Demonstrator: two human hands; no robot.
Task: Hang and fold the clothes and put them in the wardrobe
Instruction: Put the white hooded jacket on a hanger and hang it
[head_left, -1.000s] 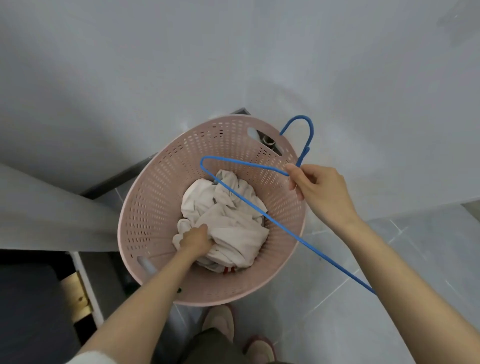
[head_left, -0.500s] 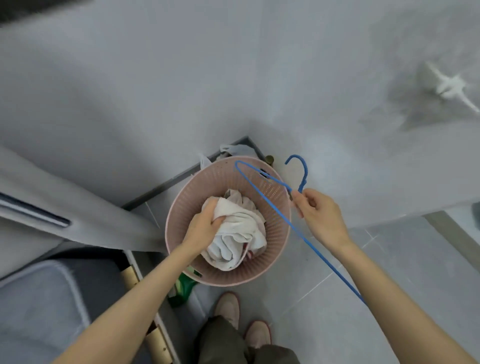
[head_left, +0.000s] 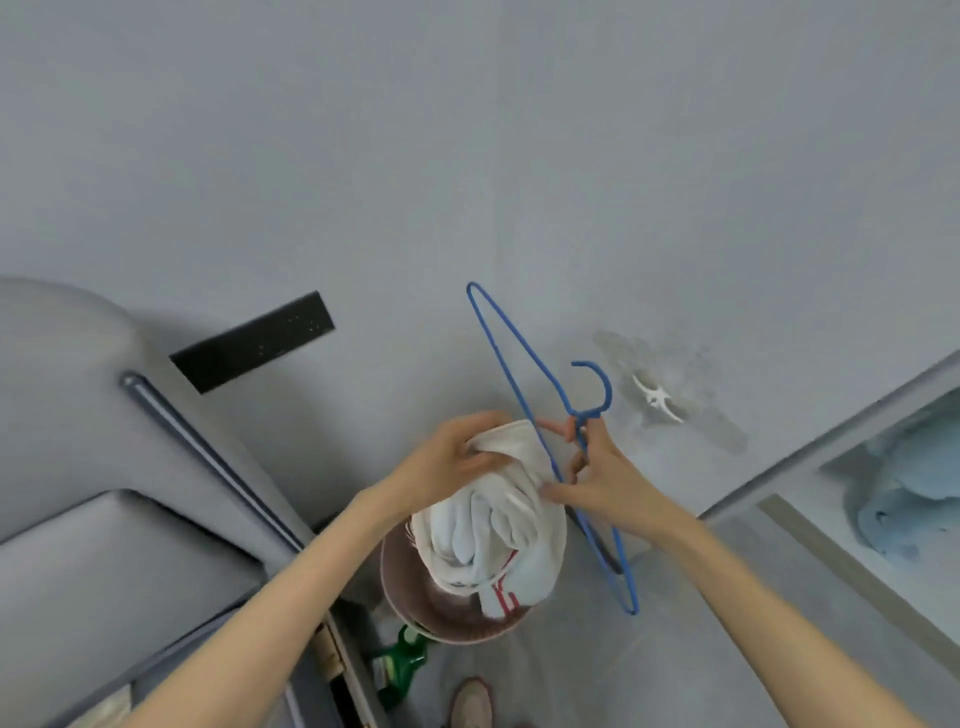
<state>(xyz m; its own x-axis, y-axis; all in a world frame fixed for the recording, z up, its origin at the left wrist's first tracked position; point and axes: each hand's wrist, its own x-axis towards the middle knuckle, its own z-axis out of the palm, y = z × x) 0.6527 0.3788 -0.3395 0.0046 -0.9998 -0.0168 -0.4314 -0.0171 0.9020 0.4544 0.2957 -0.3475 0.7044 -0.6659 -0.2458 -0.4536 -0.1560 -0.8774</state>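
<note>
"Gripping the white garment (head_left: 488, 530) centre frame, bunched over the basket (head_left: 410, 587) — left hand (head_left: 447, 457) tight?"

"Yes; right hand (head_left: 608, 478) pinches the blue hanger (head_left: 584, 414) neck. Wadded cloth could snag the wire — or slip free."

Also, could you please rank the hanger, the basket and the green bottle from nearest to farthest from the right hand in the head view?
1. Hanger: in the right hand's grip.
2. Basket: below it, to the left.
3. Green bottle: on the floor, past the basket's left edge.
</note>
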